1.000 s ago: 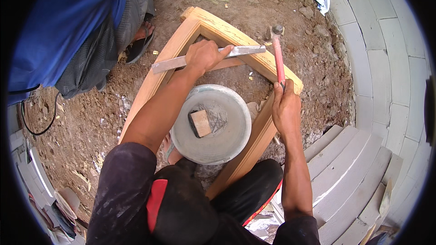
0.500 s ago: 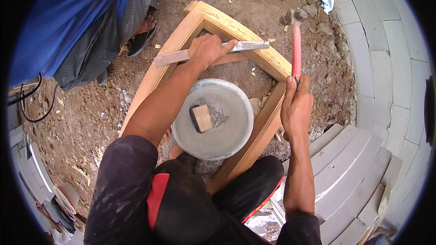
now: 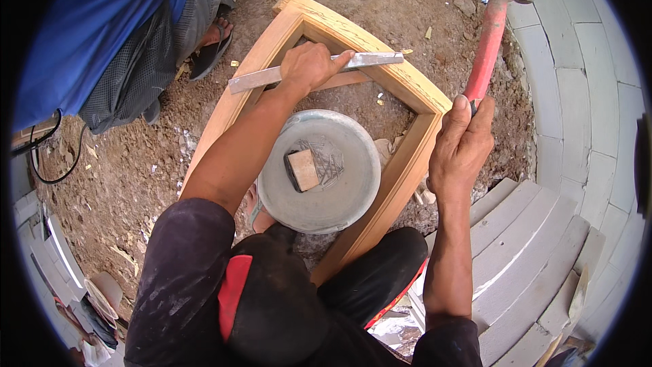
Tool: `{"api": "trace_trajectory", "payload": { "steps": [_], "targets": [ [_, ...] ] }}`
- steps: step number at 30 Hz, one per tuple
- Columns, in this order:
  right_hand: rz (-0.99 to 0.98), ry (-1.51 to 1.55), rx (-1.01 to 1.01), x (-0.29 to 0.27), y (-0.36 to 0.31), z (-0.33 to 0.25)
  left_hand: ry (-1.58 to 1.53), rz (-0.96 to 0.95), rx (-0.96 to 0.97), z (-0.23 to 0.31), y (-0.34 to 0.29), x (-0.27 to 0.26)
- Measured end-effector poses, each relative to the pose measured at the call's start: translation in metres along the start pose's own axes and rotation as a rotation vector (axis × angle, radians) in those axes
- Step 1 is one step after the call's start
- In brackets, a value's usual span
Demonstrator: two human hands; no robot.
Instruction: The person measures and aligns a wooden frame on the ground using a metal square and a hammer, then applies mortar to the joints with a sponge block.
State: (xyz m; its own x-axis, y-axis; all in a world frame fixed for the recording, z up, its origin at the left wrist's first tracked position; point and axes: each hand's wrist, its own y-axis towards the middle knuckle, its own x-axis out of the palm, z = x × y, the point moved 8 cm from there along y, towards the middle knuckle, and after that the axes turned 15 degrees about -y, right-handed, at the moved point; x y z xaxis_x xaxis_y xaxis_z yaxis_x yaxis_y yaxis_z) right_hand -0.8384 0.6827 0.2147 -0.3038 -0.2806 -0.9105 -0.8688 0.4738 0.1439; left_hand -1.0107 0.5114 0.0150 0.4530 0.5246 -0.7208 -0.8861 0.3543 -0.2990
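Note:
My left hand is closed round a long flat grey bar, which lies slantwise across the top corner of a wooden frame. My right hand grips a hammer by its red handle, the dark head raised at the upper right. Between my forearms a round grey bucket stands inside the frame. A pale block with a dark side and several loose nails lie in it. Part of the frame's left side is hidden behind my left arm.
At the upper left a person in blue stands close to the frame, one sandalled foot on the bare soil. Grey blocks are stacked at the lower right. A grey block wall curves along the right. A black cable hangs at the left.
My right hand has moved up and to the right, lifting the hammer so its head looks larger and higher. My left hand and the bar stay nearly in place.

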Motion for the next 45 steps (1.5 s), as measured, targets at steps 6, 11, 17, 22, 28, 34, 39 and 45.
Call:
{"api": "trace_trajectory", "payload": {
  "steps": [6,11,17,22,28,34,39,45],
  "targets": [
    [0.016,-0.206,-0.154,0.038,-0.003,0.043,-0.015,-0.040,0.013,0.014,0.001,0.005],
    [-0.193,-0.166,0.060,0.026,0.000,0.016,-0.013,-0.022,-0.012,-0.003,-0.001,0.005],
    [0.243,0.114,-0.152,0.017,-0.003,0.032,-0.030,-0.015,0.026,0.013,0.004,0.005],
    [-0.233,-0.328,-0.055,0.038,-0.002,0.049,-0.026,-0.014,0.009,0.006,0.005,0.004],
    [0.131,0.154,-0.004,0.002,0.002,0.000,-0.017,-0.012,0.008,0.004,0.000,0.000],
    [-0.190,-0.371,-0.048,0.057,-0.009,0.075,-0.025,-0.013,0.030,0.016,0.007,-0.004],
    [0.091,0.107,-0.009,0.003,0.003,-0.002,-0.003,0.002,0.005,0.001,0.002,0.001],
    [-0.076,-0.279,-0.059,0.067,-0.017,0.082,-0.024,-0.003,0.021,0.013,0.004,-0.003]
  ]
}}
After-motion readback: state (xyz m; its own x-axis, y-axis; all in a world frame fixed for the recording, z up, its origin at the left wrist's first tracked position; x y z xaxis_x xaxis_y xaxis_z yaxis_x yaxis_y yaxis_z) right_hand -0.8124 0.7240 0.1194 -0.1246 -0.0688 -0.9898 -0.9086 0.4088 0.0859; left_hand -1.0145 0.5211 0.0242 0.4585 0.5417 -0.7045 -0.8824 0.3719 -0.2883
